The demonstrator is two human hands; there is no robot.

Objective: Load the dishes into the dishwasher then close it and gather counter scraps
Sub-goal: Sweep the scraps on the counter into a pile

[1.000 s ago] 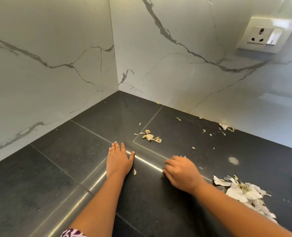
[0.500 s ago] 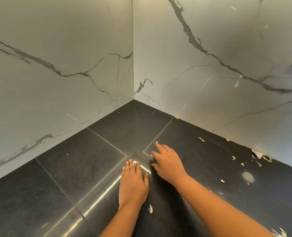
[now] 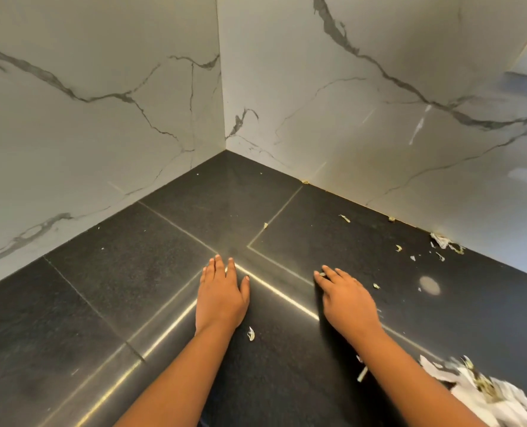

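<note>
On the dark grey stone-tiled counter (image 3: 108, 291), in the corner formed by two white marble-patterned wall panels (image 3: 102, 124), both hands lie palm down. The left hand (image 3: 220, 298) rests flat with its fingers straight and close together, holding nothing, its fingertips at the point where the pale grout lines meet. The right hand (image 3: 348, 300) also lies on the counter with fingers stretched forward and slightly spread; a small pale scrap (image 3: 321, 274) shows right at its fingertips, touching them or just under them, though whether any finger pinches it cannot be told, and the hand looks a little blurred. Just behind the left hand, beside its wrist on the thumb side, lies a single curled pale peel scrap (image 3: 251, 333). Near the right forearm, on its inner side, sits a thin pale sliver (image 3: 362, 373). Beyond the right forearm, toward the lower right, a large heap of white papery peel scraps (image 3: 490, 392) with some greenish bits spreads over the counter, blurred at its edges. Further scraps lie scattered to the right of the right hand: a tiny one (image 3: 376, 286) just beside its knuckles, several small flecks (image 3: 398, 248) well beyond it, and a crumpled white-and-yellow cluster (image 3: 444, 241) against the foot of the right wall panel. A lone bit (image 3: 265, 225) lies on a grout line ahead of both hands, between them and the corner. A round pale smudge (image 3: 429, 285) marks the counter to the right of the right hand.
</note>
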